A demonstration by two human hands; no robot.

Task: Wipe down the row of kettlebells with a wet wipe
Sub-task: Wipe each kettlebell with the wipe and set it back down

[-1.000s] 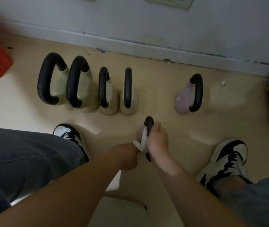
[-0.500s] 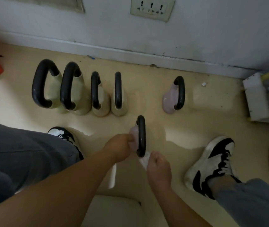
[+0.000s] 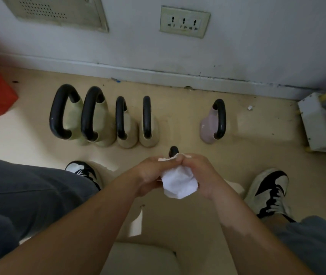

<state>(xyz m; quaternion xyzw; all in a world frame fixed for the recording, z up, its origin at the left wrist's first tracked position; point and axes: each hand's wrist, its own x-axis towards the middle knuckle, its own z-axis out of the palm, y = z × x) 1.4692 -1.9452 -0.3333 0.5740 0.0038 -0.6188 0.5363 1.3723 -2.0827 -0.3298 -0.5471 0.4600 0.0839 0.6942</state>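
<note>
Left hand point(image 3: 150, 175) and right hand point(image 3: 199, 175) pinch the wet wipe point(image 3: 178, 183) in curled fingers above a kettlebell point(image 3: 173, 150) (mostly hidden, apparently forward of the row point(image 3: 102, 135)). Refold to a clean face before wiping its handle.

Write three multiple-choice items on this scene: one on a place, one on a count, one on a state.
1. Where does the pink kettlebell stand relative to the cream kettlebells?
A. left
B. between two
C. right, apart

2. How many cream kettlebells stand side by side?
A. two
B. four
C. six

3. The wet wipe is:
A. held by the left hand and right hand
B. lying flat on the ground
C. draped over a handle

Answers:
1 C, bare floor separates it from the row's right end.
2 B, four stand in that row.
3 A, both hands grip it.
</note>
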